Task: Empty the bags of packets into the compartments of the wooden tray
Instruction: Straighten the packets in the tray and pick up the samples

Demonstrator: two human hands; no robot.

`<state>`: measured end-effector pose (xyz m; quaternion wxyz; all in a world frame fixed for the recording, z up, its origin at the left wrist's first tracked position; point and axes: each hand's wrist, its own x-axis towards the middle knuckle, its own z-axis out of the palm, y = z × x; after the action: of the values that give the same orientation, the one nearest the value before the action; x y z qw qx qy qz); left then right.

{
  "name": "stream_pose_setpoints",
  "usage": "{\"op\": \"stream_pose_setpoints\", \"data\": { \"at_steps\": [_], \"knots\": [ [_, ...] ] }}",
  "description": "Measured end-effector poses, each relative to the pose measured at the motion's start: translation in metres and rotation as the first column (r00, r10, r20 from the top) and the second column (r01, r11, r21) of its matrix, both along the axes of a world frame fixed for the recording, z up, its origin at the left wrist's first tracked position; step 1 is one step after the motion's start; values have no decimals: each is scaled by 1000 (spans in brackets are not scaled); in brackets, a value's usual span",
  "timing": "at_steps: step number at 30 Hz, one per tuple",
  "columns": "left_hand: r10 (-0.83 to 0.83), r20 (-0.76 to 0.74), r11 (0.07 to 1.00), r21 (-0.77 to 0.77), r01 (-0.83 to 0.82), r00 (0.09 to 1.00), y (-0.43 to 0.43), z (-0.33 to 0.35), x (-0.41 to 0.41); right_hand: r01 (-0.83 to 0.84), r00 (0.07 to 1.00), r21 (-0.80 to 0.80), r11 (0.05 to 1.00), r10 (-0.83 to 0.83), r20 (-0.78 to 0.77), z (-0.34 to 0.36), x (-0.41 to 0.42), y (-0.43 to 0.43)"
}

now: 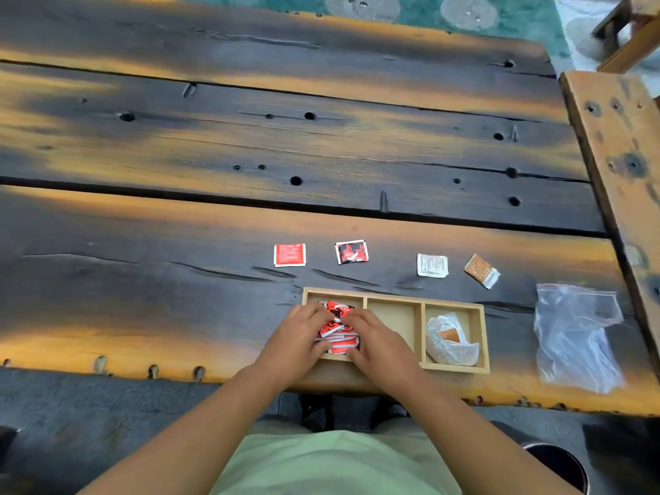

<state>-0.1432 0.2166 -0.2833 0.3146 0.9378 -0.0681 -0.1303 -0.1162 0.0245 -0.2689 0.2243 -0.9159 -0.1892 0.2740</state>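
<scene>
A wooden tray (393, 297) with three compartments lies near the table's front edge. Its left compartment holds a pile of red packets (337, 328). My left hand (298, 339) and my right hand (375, 339) press on that pile from both sides, fingers curled around it. The middle compartment is bare. In the right compartment sits a clear bag (450, 342) with orange and white packets inside.
Beyond the tray lie loose packets: a red one (289, 255), a red-and-black one (351, 251), a white one (432, 265) and an orange one (481, 270). A flat clear plastic bag (575, 335) lies right of the tray. A wooden bench (621, 144) borders the table's right side.
</scene>
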Motion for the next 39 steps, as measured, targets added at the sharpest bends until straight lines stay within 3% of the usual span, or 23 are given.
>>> {"op": "stream_pose_setpoints", "data": {
  "at_steps": [7,11,16,19,23,28,34,39],
  "knots": [
    [21,34,1000,-24,-20,999,2,-3,2,-80,993,-101,992,88,76,-10,11,8],
    [34,72,998,-48,-31,997,3,-3,0,-156,975,-236,959,187,117,-13,17,14],
    [85,136,994,-77,-75,987,1,-6,-2,-122,967,-336,934,188,171,-19,18,22],
    [104,116,993,-61,-97,988,1,-8,1,-75,975,-284,956,130,178,-23,14,19],
    [133,55,989,-71,-129,990,2,-9,2,3,991,-91,996,9,134,-18,9,7],
    [70,50,998,-8,-69,996,2,-9,6,106,982,82,991,-117,149,-17,2,2],
    [-1,91,997,74,-5,996,1,-15,4,41,971,-3,999,-39,237,-17,0,5],
    [-17,114,995,98,5,993,2,-16,3,35,978,-27,999,-28,207,-11,3,6]
  ]
}}
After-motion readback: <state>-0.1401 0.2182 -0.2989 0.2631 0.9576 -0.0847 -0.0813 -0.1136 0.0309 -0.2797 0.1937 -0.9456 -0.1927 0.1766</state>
